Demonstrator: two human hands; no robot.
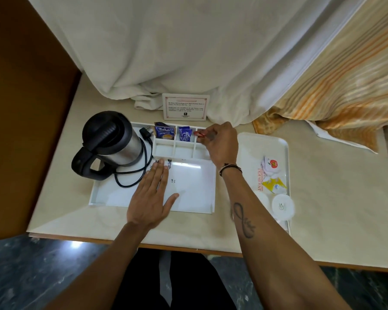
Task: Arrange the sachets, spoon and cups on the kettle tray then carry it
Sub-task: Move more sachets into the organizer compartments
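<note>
Head view: right hand [220,144] pinching red sachet [199,134] over rear right compartment of kettle tray [152,206]. Left hand [151,198] flat on tray floor, fingers together, thumb out.

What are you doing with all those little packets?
A person is stocking a white kettle tray that holds a black and steel kettle. The right hand is holding a red sachet over the back right compartment. The left hand lies flat on the open part of the tray. Tea sachets and blue sachets already sit in the two compartments beside it. More sachets wait on a second tray to the right.
</note>
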